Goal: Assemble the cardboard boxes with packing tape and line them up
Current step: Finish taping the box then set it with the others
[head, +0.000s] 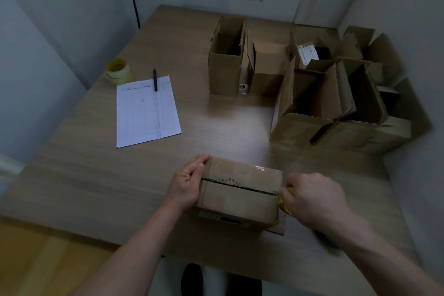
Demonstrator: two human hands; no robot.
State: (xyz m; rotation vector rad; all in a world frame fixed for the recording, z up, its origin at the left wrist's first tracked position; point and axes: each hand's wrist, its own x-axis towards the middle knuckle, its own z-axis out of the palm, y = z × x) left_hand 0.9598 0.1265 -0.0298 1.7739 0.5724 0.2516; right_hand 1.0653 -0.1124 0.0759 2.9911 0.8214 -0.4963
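A small cardboard box (240, 190) lies near the front edge of the table, its two flaps folded closed with a dark seam running across the top. My left hand (188, 182) presses flat against the box's left end, fingers straight. At the box's right end my right hand (312, 197) grips a yellow roll of packing tape (286, 204), mostly hidden under the fingers. A shiny strip of tape shows on the box's far right corner.
Several open-topped cardboard boxes (310, 94) stand at the back right of the wooden table (96, 175). A second yellow tape roll (118, 71), a printed sheet (146, 110) and a black pen (155, 79) lie at the left. Walls close in on three sides.
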